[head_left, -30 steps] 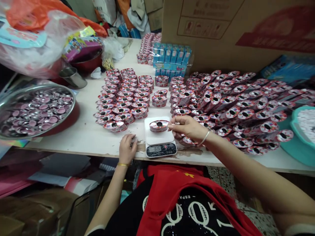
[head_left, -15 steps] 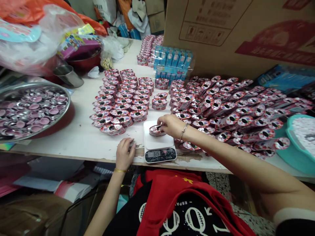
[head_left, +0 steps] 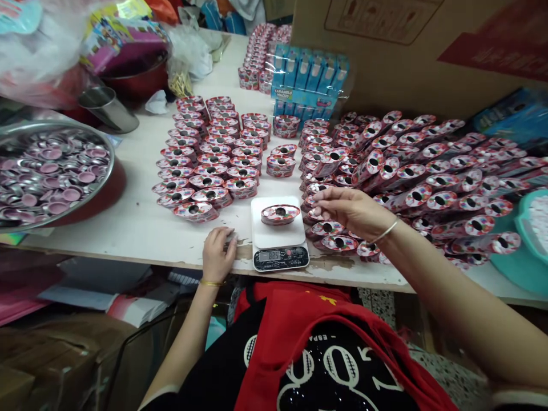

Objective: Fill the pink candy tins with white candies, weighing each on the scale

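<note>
A small oval pink tin (head_left: pixel 279 214) with a dark hole in its top sits on the white plate of a digital scale (head_left: pixel 279 240) at the table's front edge. My right hand (head_left: pixel 349 209) hovers just right of the scale, fingers curled in a pinch over the nearest tins; what it holds, if anything, is too small to name. My left hand (head_left: pixel 219 254) rests on the table edge left of the scale, fingers curled down on something small and hidden.
Neat rows of identical tins (head_left: pixel 208 157) lie left of the scale, and a large heap of them (head_left: pixel 422 177) fills the right. A steel bowl of pink lids (head_left: pixel 51 174) stands at far left, a blue packet (head_left: pixel 308 80) and cardboard box behind, a teal basin (head_left: pixel 528 240) at right.
My right hand was over the tin on the scale half a second ago; it has drawn back to the right, leaving the tin there. My left hand has stayed put.
</note>
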Motion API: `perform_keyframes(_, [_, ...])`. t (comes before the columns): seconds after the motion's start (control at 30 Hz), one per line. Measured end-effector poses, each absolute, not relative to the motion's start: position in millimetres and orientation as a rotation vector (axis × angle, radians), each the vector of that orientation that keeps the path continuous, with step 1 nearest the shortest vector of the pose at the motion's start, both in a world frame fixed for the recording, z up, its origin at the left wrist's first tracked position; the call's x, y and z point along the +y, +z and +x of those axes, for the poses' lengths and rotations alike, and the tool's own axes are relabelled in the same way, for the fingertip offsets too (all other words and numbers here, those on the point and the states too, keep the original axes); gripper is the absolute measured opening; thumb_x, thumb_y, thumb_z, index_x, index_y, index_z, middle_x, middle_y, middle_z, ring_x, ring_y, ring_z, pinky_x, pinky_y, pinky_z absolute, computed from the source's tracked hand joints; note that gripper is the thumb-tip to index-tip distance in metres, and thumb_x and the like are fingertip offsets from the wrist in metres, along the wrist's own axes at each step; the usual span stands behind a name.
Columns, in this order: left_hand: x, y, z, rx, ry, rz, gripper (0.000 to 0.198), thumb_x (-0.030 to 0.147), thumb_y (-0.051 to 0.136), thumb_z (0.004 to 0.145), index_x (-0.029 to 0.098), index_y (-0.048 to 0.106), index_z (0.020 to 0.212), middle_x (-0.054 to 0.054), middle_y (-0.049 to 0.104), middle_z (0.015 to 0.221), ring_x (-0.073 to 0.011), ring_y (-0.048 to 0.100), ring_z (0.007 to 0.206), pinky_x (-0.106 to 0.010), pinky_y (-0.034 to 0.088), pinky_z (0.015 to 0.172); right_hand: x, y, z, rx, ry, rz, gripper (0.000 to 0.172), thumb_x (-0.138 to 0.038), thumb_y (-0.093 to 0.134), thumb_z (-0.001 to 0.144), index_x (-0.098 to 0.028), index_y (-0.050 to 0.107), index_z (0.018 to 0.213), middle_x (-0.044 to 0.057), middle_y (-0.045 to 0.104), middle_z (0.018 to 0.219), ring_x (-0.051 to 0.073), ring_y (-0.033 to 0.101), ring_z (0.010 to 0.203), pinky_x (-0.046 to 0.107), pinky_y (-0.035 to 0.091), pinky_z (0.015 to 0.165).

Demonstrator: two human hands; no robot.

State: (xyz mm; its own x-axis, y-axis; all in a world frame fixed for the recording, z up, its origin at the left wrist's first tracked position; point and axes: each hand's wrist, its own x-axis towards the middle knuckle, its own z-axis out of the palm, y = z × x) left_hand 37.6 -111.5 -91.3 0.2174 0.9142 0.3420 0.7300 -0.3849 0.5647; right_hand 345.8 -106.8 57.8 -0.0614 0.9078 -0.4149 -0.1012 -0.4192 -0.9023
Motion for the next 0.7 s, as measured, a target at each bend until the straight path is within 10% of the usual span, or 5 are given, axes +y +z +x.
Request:
perform_keyframes(0.3, [-110.1,-93.0,37.4,1.551,0.937,2.223,0.020,0.031,0.049,0.086,0.018,0.057,0.098,-0.008,0.058,0.095,-0.0198,0.054,0.093,-0.034,0.044,0.085,-127.0,38.7,338.8,-1.171,1.362,-1.489,0.031,-0.042,0.066,0.074,-0.015,0.052,0.077,-0.004,0.051,0.054,0.004,0.042,0.039,0.018,0.031,0.039])
perform_keyframes(0.7, [-104.1,-21.0,95.5,1.410,1.199,2.264,0.022,0.030,0.054,0.085,0.020,0.058,0.104,-0.006,0.056,0.095,-0.0176,0.052,0.090,-0.034,0.038,0.084,-114.9,27.1,303.8,-1.888,0.595,-1.585,0.013,-0.024,0.050,0.087,-0.015,0.059,0.088,0.004,0.059,0.078,0.013,0.051,0.071,0.025,0.036,0.068])
